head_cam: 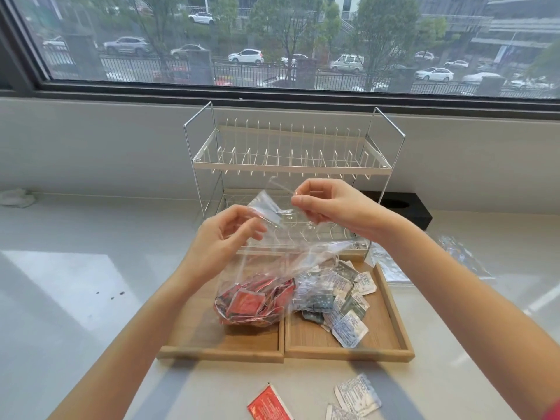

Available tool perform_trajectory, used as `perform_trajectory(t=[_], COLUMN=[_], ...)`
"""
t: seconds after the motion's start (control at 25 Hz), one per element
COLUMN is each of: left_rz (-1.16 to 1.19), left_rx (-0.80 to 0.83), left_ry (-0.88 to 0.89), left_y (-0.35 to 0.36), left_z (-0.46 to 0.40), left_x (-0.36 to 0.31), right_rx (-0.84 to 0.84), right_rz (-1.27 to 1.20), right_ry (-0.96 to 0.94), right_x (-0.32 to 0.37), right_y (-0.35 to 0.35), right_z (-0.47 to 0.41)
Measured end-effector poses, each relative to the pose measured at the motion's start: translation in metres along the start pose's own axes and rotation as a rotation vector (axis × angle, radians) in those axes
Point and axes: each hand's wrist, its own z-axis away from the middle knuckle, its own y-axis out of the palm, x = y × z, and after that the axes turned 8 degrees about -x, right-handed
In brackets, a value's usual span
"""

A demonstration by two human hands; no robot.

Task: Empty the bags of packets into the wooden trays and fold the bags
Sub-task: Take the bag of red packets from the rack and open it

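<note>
The clear plastic bag of red foil packets [254, 301] sits in the left wooden tray [218, 348], its bulging bottom resting on the tray floor and spilling slightly over the divide toward the right wooden tray [391, 328]. Both hands hold its mouth up above the trays: the left hand [221, 241] pinches one lip of the opening, the right hand [327, 204] pinches the opposite lip, fingers curled on the film. The red packets are all inside the bag, so this one looks about to be opened and tipped out.

The right tray already holds a loose heap of white and dark green packets [339, 301], which suggests one bag is emptied. A crumpled clear empty bag [385, 265] lies on the pale worktop [91, 298] just right of that tray; whether it is folded is unclear. Stray packets, one red [268, 404] and some white [356, 395], lie on the worktop in front of the trays and probably want gathering. Behind stands a white wire dish rack [291, 159].
</note>
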Motion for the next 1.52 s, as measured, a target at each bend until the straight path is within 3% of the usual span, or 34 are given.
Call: perform_trajectory(t=[0.16,0.4,0.52,0.68,0.92,1.24,1.52], left_rz=[0.013,0.034,0.042,0.029,0.045,0.032,0.019], left_rx=[-0.007,-0.011,-0.031,-0.068,-0.141,-0.13,-0.168], left_ry=[0.028,0.035,0.033,0.033,0.02,0.025,0.023], left_y=[-0.001,-0.003,-0.004,-0.008,-0.015,-0.017,-0.021], left_z=[0.0,0.003,0.002,0.001,-0.001,-0.001,-0.003], left_x=[-0.004,-0.006,-0.006,-0.006,-0.004,-0.003,0.0], right_rx=[0.05,0.372,0.253,0.232,-0.007,0.222,-0.148], right_rz=[-0.065,0.192,0.288,0.401,0.333,0.441,0.266], right_ry=[0.138,0.385,0.346,0.205,-0.009,0.122,-0.024], right_x=[-0.006,-0.036,-0.032,-0.029,-0.008,-0.044,-0.028], right_y=[0.001,-0.004,-0.01,-0.017,-0.037,-0.037,-0.056], right_z=[-0.006,0.003,0.004,0.004,0.006,0.005,0.008])
